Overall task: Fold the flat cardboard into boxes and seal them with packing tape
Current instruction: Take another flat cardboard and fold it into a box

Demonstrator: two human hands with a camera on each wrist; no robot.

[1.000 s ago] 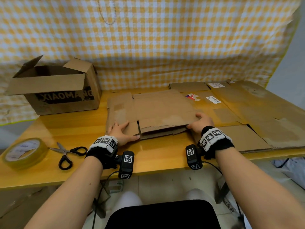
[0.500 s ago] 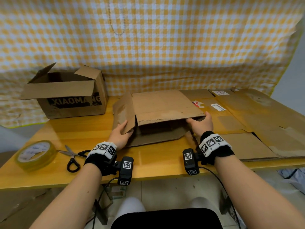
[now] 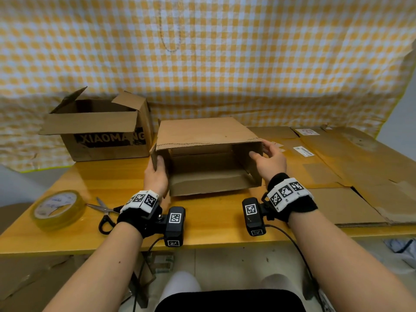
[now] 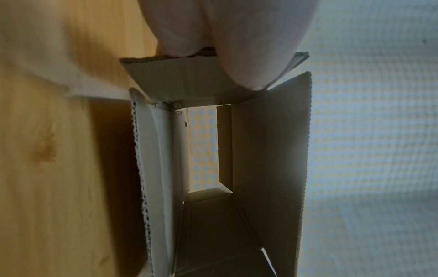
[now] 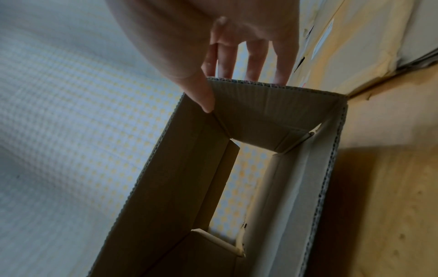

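Note:
A brown cardboard box (image 3: 202, 134) stands on the wooden table (image 3: 213, 221) in the middle, opened into a rectangular tube with its open end toward me. My left hand (image 3: 156, 174) grips its left side flap; in the left wrist view the thumb and fingers (image 4: 249, 61) pinch the flap's edge (image 4: 180, 75). My right hand (image 3: 269, 159) holds the right wall. There the thumb (image 5: 203, 97) lies inside the box (image 5: 260, 112) and the fingers lie outside. Through the tube's far end the checked curtain shows. A roll of clear packing tape (image 3: 57, 208) lies at the table's left front.
Black-handled scissors (image 3: 105, 212) lie beside the tape. An open box printed XIAOMANG (image 3: 101, 131) stands at the back left, close to the tube. Flat cardboard sheets (image 3: 349, 167) cover the table's right side. A yellow checked curtain hangs behind.
The flat cardboard has been raised and spread into an open rectangular tube. Both hands have moved from its front edge up onto its left and right sides.

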